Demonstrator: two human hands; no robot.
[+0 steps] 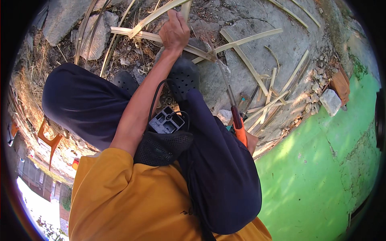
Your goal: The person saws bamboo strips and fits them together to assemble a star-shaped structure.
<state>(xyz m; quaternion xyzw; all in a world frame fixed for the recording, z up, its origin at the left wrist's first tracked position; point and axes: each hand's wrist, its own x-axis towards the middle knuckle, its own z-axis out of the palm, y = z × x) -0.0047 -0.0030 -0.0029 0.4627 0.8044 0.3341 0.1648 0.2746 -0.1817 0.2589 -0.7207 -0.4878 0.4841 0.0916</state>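
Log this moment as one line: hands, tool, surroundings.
Left hand: closed on pale strips | right hand: mostly hidden by right leg, at orange-handled blade | around: loose strips on grey ground

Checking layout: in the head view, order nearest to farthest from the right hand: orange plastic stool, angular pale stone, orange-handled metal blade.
1. Orange-handled blade: at the right hand.
2. Pale stone: right side.
3. Orange plastic stool: far left.

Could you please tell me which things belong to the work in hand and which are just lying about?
Work in hand:
- pale strips in the left hand
- orange-handled blade at the right hand
- likely the scattered strips

Apparently lying about:
- whitish stone
- brown chunk
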